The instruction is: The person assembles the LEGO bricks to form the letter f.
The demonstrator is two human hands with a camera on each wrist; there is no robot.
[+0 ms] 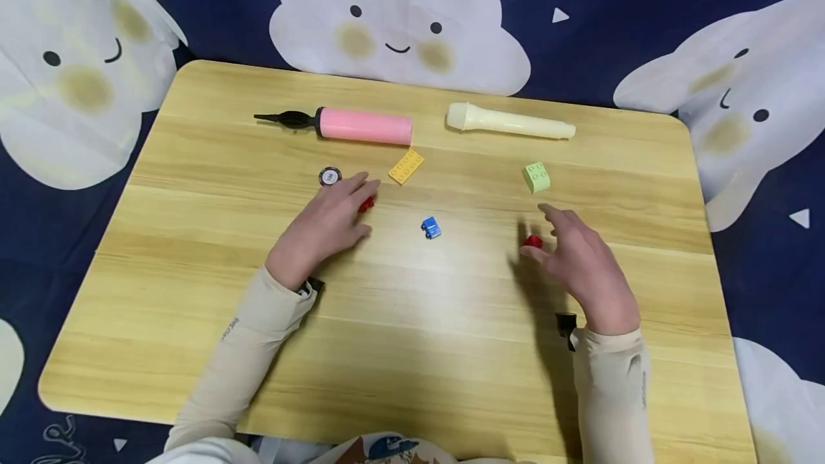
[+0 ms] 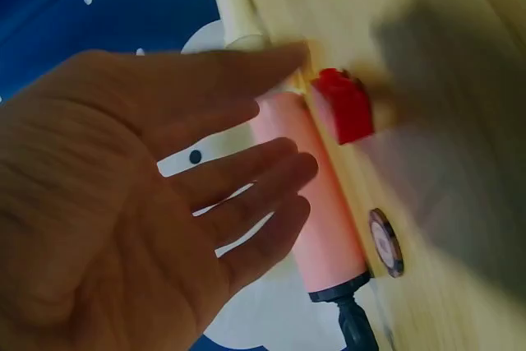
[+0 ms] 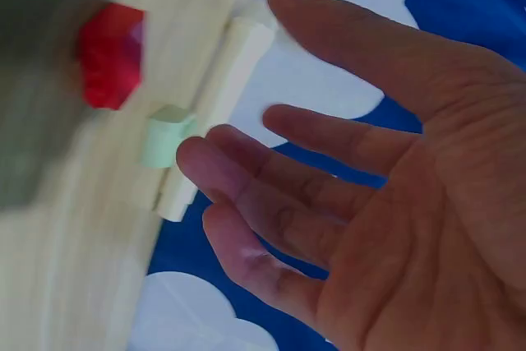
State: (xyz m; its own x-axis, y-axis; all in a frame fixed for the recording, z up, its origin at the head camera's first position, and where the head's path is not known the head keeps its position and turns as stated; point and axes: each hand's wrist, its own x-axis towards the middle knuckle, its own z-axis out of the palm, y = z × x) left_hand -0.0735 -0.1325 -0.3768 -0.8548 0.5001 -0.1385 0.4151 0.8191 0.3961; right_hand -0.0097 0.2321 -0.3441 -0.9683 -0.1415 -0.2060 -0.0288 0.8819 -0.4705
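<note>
1. Head view: my left hand [image 1: 327,220] and right hand [image 1: 585,267] spread loosely over the table [image 1: 438,349], gripping nothing.
2. The left red block [image 1: 367,204] lies close to one, the right red block [image 1: 533,241] to the other; a low, hasty reach could tip either or nudge the poker chip [image 1: 330,176].
3. Seen from above, my hands partly cover both; in the right wrist view, blur obscures the right red block's exact shape.

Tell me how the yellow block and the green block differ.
The yellow block is longer than the green block. The yellow block has more studs; the green block shows four. The yellow block lies nearer the left hand, the green block nearer the right hand. Both lie on the table with their studs showing.
</note>
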